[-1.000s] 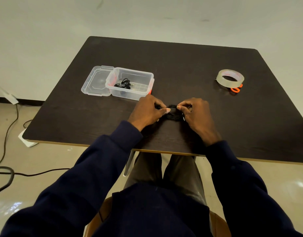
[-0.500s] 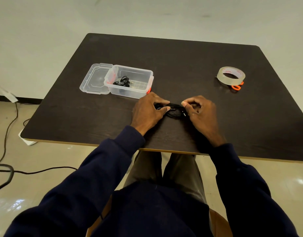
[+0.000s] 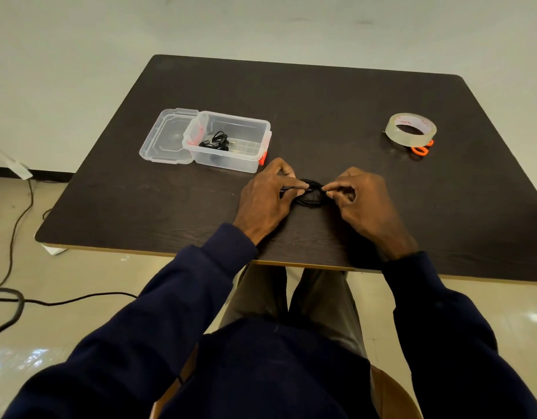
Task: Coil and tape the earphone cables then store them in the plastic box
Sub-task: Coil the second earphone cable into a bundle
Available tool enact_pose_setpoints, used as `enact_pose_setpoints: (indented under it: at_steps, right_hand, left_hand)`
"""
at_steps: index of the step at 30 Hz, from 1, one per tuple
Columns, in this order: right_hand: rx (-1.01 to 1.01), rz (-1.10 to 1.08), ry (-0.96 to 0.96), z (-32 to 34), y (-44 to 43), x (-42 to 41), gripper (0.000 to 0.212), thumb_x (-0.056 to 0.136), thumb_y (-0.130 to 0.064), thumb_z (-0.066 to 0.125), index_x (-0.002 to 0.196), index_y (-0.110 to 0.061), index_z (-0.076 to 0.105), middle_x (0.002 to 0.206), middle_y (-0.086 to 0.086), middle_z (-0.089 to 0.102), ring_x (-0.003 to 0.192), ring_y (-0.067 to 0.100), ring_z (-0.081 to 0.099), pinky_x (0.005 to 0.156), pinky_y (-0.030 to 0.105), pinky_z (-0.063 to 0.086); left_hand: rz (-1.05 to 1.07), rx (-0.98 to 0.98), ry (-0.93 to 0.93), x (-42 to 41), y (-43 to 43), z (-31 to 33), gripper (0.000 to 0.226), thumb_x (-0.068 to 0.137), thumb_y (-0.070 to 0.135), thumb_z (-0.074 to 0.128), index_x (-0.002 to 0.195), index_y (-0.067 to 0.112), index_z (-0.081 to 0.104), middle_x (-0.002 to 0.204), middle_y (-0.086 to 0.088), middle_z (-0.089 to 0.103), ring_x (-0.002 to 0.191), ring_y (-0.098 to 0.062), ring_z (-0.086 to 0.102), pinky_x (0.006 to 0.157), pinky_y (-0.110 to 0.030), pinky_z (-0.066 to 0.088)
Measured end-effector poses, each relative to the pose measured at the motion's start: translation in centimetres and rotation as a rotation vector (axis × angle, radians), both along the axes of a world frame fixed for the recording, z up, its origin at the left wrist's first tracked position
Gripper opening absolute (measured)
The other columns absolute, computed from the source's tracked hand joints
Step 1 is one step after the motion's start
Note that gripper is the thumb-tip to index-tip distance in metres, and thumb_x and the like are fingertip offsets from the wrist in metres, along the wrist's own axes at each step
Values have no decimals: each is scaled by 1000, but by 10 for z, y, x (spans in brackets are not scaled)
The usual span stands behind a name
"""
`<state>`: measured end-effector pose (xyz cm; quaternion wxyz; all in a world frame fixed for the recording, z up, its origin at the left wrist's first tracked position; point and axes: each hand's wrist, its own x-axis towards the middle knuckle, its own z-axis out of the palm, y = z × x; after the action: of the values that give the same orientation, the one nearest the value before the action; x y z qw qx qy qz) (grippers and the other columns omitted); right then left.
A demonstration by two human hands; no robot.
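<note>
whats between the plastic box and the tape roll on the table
Nothing: in the head view the dark table is bare between the plastic box and the tape roll.

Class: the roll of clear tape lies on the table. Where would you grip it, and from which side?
Come from above: the tape roll lies flat, hole upward. Pinch its left wall, thumb outside, fingers inside, clear of the orange scissors at its near right edge. The left hand and right hand are busy pinching the earphone cable.
</note>
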<state>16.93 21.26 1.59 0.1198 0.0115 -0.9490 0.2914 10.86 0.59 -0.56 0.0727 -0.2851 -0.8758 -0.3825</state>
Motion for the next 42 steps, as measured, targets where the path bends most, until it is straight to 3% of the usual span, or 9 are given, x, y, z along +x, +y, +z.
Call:
enact_pose_setpoints:
  at_steps: [4,7,11,16,19,23,31,35,42]
  right_hand:
    - [54,-20,33,-3,3,-1,23,96,-6,68,115,-14,77,107,3,64,88,7,58,72,7,42]
    - [53,-34,90,-7,6,-3,23,95,-5,66,113,-15,76,108,1,60,93,6,54,75,7,43]
    - [58,-68,130,-18,10,-2,23,96,-6,65,113,-17,76,108,1,60,98,11,55,83,25,51]
    - [48,-68,132,-22,13,0,25,94,-6,67,112,-20,77,105,-3,62,99,9,51,82,18,43]
    - [59,-42,112,-19,9,3,32,92,-7,65,119,-21,74,116,0,64,110,12,51,92,31,50]
    - [124,39,131,-15,4,11,42,84,-7,64,123,-18,72,131,2,60,128,21,47,103,47,46]
    - [189,135,78,-16,3,11,29,94,-40,69,118,-24,73,128,-6,60,127,17,42,101,39,37]
    - [185,119,138,-19,6,9,22,98,-37,64,112,-24,76,118,-6,65,118,17,47,94,41,41]
    - [132,84,136,-21,11,8,28,94,-42,67,116,-27,75,117,-10,67,115,11,46,91,37,43]
  left_hand:
    - [-43,-77,15,1,0,-4,31,94,42,71,119,24,74,118,1,53,100,-11,57,86,-38,58]
    - [-59,-88,-21,0,-1,-4,32,85,47,78,111,28,76,120,2,52,104,-10,55,89,-35,57]
    - [-70,-40,-46,0,-1,0,21,83,42,81,98,28,79,118,6,53,103,-9,55,90,-37,58]
    - [-89,-54,-26,-1,-5,2,20,84,39,81,99,26,80,121,4,55,108,-14,58,94,-42,56]
    - [-88,-61,-25,-1,-6,2,23,86,40,80,104,26,80,123,3,55,111,-15,56,97,-43,54]
    - [-116,-91,46,-1,-5,1,28,88,38,78,114,26,79,124,2,57,111,-17,52,96,-44,51]
    - [-98,-95,59,-3,-5,-2,30,90,44,75,115,29,78,126,4,55,114,-16,49,100,-40,46]
    - [-46,-52,15,-4,-5,-2,24,92,43,73,109,27,80,117,6,62,109,-16,52,94,-44,50]
    - [-11,50,-135,-8,-7,-1,19,88,40,79,104,30,82,114,12,64,108,-10,50,102,-40,46]
